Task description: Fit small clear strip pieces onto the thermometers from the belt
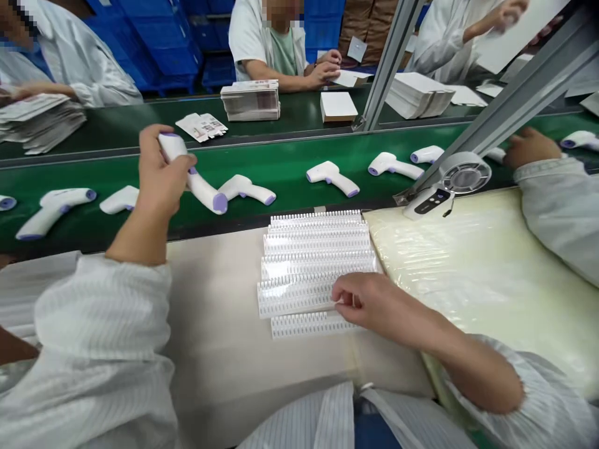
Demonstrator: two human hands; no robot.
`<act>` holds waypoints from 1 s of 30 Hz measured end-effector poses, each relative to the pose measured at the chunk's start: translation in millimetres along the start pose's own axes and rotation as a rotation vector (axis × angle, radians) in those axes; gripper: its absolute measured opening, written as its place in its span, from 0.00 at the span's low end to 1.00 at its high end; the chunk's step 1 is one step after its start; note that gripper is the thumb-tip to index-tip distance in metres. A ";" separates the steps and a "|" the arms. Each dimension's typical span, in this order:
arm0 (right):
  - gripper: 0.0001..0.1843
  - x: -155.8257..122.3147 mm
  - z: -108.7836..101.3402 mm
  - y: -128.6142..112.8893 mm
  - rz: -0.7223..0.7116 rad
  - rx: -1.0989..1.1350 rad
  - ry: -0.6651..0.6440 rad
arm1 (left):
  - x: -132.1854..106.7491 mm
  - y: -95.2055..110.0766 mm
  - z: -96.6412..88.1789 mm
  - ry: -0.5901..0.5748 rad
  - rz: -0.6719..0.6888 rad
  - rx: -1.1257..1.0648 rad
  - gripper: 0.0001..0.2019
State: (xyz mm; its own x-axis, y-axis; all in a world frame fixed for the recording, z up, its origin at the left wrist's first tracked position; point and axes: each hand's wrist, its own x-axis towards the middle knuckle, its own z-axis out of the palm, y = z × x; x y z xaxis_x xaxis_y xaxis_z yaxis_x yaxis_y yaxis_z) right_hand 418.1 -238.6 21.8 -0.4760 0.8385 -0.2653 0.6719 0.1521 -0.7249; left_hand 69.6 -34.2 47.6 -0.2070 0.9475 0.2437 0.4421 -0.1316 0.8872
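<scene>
We have the left hand (161, 171) closed firmly round a white infrared forehead thermometer (204, 193), held up just over the green conveyor belt (290, 156). Its fingers wrap the body, and the purple-tipped handle end sticks out past the hand. A full wrap like this looks right for a smooth curved shell: a good hold, with no squeeze on the purple parts. The right hand (374, 302) rests on a layered stack of white ribbed plastic strips (313, 262) on the beige workbench (215, 312). Its fingers sit close together at a strip's edge, but we cannot tell whether they pinch it. Light, flat fingers seem best here, so the overlapped rows stay squared.

The thermometer looks clean and glossy, and more of the same kind (332, 178) lie apart on the belt. To the right are a plastic-wrapped cream pad (468, 268) and a small white fan (463, 174). A co-worker's hand (528, 148) reaches the belt at the far right, and stacks of cartons (250, 101) sit on the belt beyond.
</scene>
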 end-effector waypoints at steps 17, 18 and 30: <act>0.07 -14.1 7.0 -0.5 -0.111 0.500 0.092 | -173.6 69.2 102.5 -0.485 -0.279 -0.596 0.26; 0.04 -14.1 1.3 -1.1 -0.114 0.646 0.181 | -179.6 70.9 105.5 -0.515 -0.310 -0.603 0.25; 0.05 21.4 8.4 -5.9 -0.112 1.091 0.637 | -220.3 82.5 118.9 -0.677 -0.332 -0.615 0.20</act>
State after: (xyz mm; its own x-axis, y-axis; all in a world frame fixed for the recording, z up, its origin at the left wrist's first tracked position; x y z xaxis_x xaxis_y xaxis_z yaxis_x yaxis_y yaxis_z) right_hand 399.2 -226.0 15.1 0.0599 0.9975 -0.0368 -0.3142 -0.0161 -0.9492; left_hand 255.4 -219.1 20.5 0.3921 0.9055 -0.1622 -0.1208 0.2254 0.9667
